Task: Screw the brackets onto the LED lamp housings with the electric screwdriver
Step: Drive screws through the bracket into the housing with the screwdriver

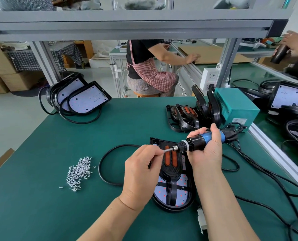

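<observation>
Over one housing [172, 193], right hand [209, 153] grip wraps one screwdriver [196, 141], left hand [141, 171] pinches bit [169, 150].

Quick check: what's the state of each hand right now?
Left hand: pinching the tip of the screwdriver bit.
Right hand: gripping the electric screwdriver.

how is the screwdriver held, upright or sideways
Sideways: the electric screwdriver lies nearly level in the right hand, bit pointing at the left hand.

Right hand [207, 151] in a full grip, left hand [141, 169] apparently in a fingertip pinch
</observation>
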